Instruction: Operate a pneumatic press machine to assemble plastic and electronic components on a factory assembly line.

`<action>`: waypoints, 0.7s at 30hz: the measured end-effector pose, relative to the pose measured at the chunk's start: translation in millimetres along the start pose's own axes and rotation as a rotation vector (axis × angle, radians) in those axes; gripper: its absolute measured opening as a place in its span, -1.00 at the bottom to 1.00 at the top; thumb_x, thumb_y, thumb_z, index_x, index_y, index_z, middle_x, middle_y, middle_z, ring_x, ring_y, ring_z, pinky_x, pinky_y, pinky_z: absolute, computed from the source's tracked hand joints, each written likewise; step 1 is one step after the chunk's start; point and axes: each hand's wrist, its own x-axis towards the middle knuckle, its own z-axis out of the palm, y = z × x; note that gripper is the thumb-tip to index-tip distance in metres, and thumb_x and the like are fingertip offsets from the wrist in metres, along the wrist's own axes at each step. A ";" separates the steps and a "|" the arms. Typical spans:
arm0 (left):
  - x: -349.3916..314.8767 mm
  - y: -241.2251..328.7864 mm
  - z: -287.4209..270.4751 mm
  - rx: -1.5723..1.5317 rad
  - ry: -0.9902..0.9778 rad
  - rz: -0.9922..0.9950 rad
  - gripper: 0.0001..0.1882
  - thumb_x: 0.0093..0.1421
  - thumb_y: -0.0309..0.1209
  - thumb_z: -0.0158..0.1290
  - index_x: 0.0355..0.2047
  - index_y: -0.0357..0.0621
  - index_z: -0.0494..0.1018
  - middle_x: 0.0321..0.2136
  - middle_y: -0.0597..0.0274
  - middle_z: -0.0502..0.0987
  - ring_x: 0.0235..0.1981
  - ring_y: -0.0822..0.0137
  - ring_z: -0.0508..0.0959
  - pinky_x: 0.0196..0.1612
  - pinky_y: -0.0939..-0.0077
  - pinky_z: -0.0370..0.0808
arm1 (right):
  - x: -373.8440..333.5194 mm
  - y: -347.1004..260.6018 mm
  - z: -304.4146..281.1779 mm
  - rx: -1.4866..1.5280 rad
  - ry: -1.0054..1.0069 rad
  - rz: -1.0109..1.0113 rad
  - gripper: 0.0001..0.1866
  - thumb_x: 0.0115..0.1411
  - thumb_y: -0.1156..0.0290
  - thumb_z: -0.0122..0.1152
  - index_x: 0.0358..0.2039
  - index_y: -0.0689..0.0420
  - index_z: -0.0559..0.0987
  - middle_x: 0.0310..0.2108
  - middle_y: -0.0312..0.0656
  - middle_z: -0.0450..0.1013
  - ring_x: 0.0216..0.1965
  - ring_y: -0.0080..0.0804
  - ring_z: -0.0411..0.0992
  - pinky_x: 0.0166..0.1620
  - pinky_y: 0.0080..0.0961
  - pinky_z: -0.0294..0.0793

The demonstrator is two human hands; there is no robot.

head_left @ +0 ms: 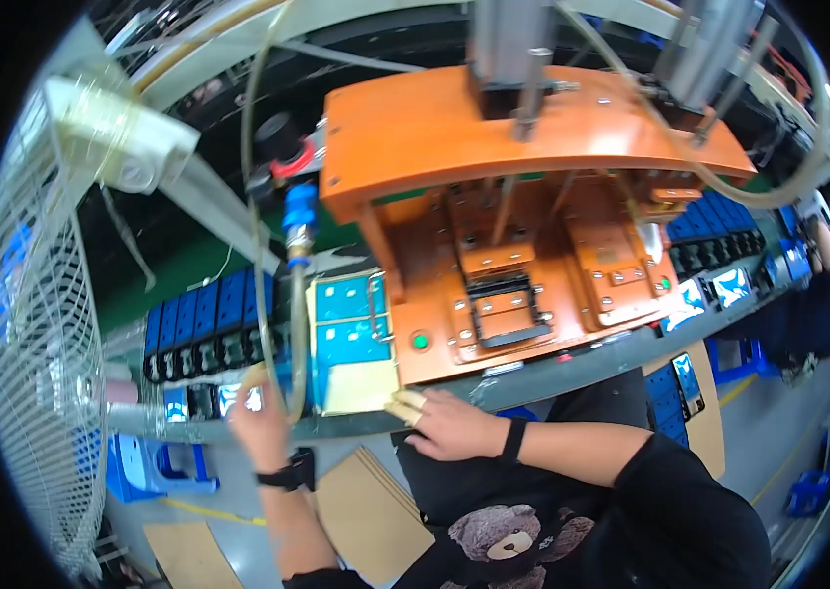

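My left hand [256,412] reaches up to the left of the bench edge, its fingers at a small shiny flat part [238,397] lying by a row of blue and black parts [207,324]; whether it grips the part I cannot tell. My right hand [444,420] rests flat on the bench edge, taped fingertips touching the corner of a pale yellow pad [358,385] under a blue plate [348,324]. An orange press fixture [523,226] stands just behind it, with a black nest [503,306] in its middle.
A green button [421,341] sits on the fixture's front left. A white wire fan guard [37,393] fills the left. More blue and black parts [719,231] and shiny parts [709,294] lie right. Another person [827,294] sits far right. Clear hoses [256,177] hang ahead.
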 end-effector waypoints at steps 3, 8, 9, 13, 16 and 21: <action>15.0 -23.6 -66.0 -0.027 0.246 -0.135 -0.79 0.33 -0.42 0.02 -0.19 -0.34 0.52 -0.32 0.20 0.58 -0.34 0.47 0.50 -0.23 0.57 0.47 | -3.9 -14.0 -26.6 -0.010 -0.029 -0.041 -0.38 0.11 0.33 0.20 0.18 0.20 0.30 0.11 0.03 0.30 -0.09 -0.04 0.38 -0.01 -0.18 0.43; -61.2 1.9 -117.9 0.048 -0.065 -0.073 -0.87 0.32 -0.45 0.00 -0.28 -0.30 0.44 -0.41 0.29 0.45 -0.38 0.52 0.37 -0.31 0.61 0.36 | -57.8 -31.0 -130.3 -0.208 0.598 -0.193 -0.52 -0.03 0.38 0.33 -0.02 0.09 0.54 0.02 -0.11 0.38 -0.21 -0.19 0.41 -0.13 -0.33 0.43; -77.6 16.4 -113.3 -0.090 -0.208 -0.071 -0.94 0.24 -0.53 0.04 -0.37 -0.26 0.43 -0.43 0.32 0.45 -0.42 0.55 0.39 -0.33 0.66 0.36 | -63.5 -29.3 -147.8 -0.315 0.636 -0.046 -0.51 -0.05 0.37 0.35 -0.03 0.07 0.55 0.02 -0.14 0.40 -0.19 -0.20 0.40 -0.11 -0.33 0.41; -103.5 88.3 -75.8 -0.347 -0.876 -0.382 -0.92 0.27 -0.53 0.06 -0.24 -0.22 0.50 -0.32 0.32 0.52 -0.29 0.55 0.45 -0.20 0.67 0.39 | -54.9 -8.1 -189.0 -0.470 0.606 -0.044 -0.69 -0.04 0.40 0.28 -0.22 0.11 0.59 -0.12 -0.19 0.43 -0.07 -0.19 0.37 -0.02 -0.26 0.35; -71.5 135.9 -15.3 -0.441 -0.812 -0.194 -0.92 0.18 -0.50 0.14 -0.34 -0.26 0.53 -0.41 0.27 0.61 -0.38 0.55 0.52 -0.25 0.59 0.48 | -50.2 -8.4 -208.3 -0.435 0.553 -0.140 -0.64 -0.10 0.51 0.29 -0.20 0.14 0.59 -0.22 -0.18 0.48 -0.13 -0.19 0.44 -0.07 -0.28 0.41; 11.6 201.5 61.3 -0.272 -0.540 0.356 -0.92 0.12 -0.56 0.14 -0.35 -0.25 0.55 -0.22 0.11 0.61 -0.18 0.29 0.57 -0.06 0.43 0.45 | -121.4 -29.9 -256.4 -0.101 0.714 -0.137 -0.75 -0.01 0.60 0.30 -0.24 0.20 0.61 -0.32 -0.12 0.53 -0.26 -0.15 0.53 -0.19 -0.32 0.54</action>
